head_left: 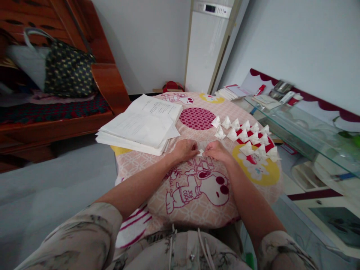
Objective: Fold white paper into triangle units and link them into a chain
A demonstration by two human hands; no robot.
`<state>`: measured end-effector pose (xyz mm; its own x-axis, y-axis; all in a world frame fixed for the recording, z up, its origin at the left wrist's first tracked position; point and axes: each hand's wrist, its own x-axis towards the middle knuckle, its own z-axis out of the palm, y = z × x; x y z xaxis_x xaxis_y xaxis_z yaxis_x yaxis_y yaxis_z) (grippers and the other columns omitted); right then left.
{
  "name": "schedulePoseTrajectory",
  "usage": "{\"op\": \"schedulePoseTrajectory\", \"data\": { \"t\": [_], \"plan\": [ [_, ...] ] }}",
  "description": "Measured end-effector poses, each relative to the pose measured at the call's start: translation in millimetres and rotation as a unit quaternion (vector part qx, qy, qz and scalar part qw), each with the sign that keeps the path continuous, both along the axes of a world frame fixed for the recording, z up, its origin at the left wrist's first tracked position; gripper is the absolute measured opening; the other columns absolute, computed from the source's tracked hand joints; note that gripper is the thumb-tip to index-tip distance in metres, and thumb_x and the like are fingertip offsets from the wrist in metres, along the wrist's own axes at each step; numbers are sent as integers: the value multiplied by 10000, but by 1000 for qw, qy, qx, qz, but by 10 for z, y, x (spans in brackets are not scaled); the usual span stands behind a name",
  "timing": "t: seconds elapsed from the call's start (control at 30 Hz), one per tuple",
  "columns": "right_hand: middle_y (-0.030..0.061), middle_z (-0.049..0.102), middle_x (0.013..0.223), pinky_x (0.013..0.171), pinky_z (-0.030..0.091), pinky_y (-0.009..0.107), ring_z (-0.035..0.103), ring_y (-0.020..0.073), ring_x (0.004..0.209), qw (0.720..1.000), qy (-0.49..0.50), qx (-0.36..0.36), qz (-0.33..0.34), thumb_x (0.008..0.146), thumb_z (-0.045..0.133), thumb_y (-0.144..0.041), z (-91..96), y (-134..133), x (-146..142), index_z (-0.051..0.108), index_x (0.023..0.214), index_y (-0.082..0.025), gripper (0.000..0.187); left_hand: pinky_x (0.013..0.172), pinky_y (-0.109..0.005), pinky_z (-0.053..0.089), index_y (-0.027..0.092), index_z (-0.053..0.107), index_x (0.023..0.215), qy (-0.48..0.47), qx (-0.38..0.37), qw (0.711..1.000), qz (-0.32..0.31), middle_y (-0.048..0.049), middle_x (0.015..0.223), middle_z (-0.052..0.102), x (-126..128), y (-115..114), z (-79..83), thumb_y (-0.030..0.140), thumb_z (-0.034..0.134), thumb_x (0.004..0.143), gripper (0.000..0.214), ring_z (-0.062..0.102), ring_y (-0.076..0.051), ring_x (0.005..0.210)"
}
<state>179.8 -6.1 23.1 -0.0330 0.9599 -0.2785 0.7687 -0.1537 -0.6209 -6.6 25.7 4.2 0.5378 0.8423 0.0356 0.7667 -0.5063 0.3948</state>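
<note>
A small piece of folded white paper (200, 152) lies between my hands, low over the patterned tablecloth (157, 191). My left hand (185, 149) pinches its left side with the fingers closed. On its right side, the fingers of my right hand (217, 151) are closed on it too. To the right of my hands stand several folded paper pyramids (232, 134) in rows. A thick stack of printed paper sheets (143, 122) sits to the left, just beyond my left forearm.
A glass shelf (306, 127) with a metal container and small items adjoins the table's right side. More papers (229, 92) lie at the back right. Left of the table is a wooden bench (109, 86) bearing a dark patterned bag (69, 69). A tall white cabinet unit (206, 45) stands behind.
</note>
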Motion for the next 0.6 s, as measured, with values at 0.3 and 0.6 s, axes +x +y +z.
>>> {"op": "schedulePoseTrajectory", "data": {
  "t": [0.3, 0.6],
  "plan": [
    [-58, 512, 481, 479, 310, 232, 461, 105, 476, 997, 54, 54, -19, 675, 727, -201, -83, -61, 30, 626, 652, -175, 107, 619, -243, 381, 163, 769, 933, -58, -49, 997, -7, -31, 831, 748, 19, 14, 9, 283, 696, 825, 178, 621, -144, 710],
    [-15, 638, 626, 542, 391, 243, 548, 130, 587, 980, 123, 158, 16, 627, 775, -293, -117, -99, 114, 658, 680, -178, 173, 584, -236, 368, 143, 771, 798, -142, -100, 985, -14, -15, 698, 703, 14, 13, -34, 250, 678, 788, 142, 571, -126, 622]
  ]
}}
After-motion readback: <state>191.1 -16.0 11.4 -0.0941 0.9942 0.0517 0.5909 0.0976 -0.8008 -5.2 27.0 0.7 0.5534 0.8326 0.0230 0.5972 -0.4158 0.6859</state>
